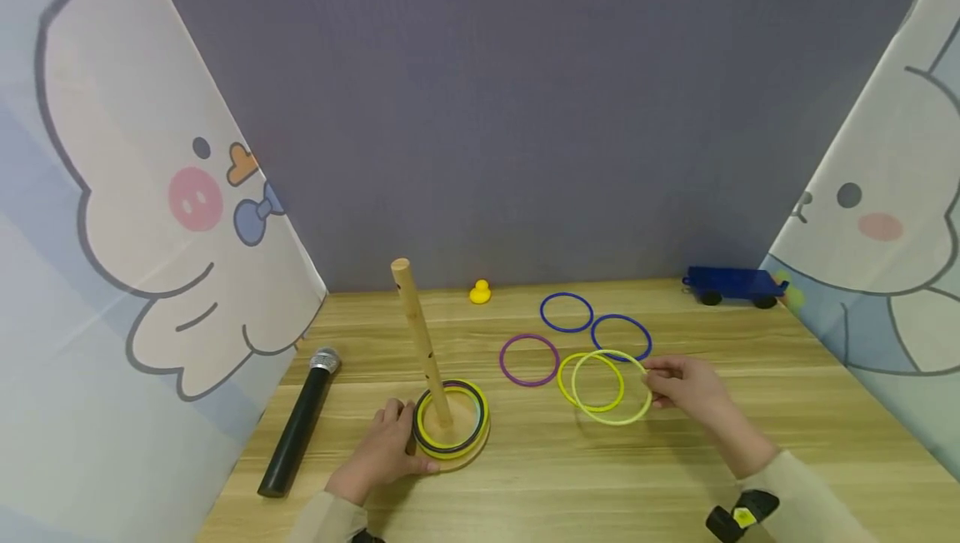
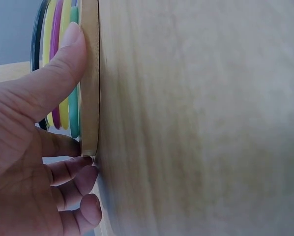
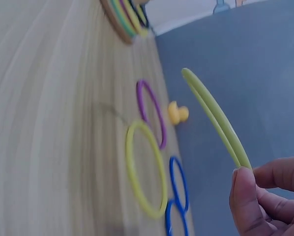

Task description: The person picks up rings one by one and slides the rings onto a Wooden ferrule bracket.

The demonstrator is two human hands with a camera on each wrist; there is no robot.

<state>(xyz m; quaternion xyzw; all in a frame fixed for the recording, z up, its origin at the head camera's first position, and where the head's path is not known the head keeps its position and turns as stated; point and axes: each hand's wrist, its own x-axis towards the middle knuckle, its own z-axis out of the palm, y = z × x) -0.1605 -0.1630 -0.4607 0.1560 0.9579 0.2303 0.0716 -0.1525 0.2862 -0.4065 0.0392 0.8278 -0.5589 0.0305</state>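
Observation:
My left hand (image 1: 386,447) grips the round base of a wooden ring-toss stand (image 1: 418,335), thumb at the near edge and fingers around the left side. Several rings are stacked about its upright post, with a black ring (image 2: 37,39) on top and a green ring (image 2: 74,113) lowest. Between thumb and fingers, my right hand (image 1: 688,389) pinches a pale yellow-green ring (image 3: 216,115), raised above the table. Beneath it lies a yellow ring (image 3: 129,162), overlapped by the held ring in the head view. A purple ring (image 1: 501,362) lies flat to its left.
Two blue rings (image 1: 567,331) (image 1: 622,317) lie farther back. A small yellow duck (image 1: 480,292) sits near the grey back panel (image 1: 495,110). At left lies a black microphone (image 1: 298,426); a blue toy wagon (image 1: 733,283) stands at the back right. Printed side panels (image 1: 135,218) flank the table.

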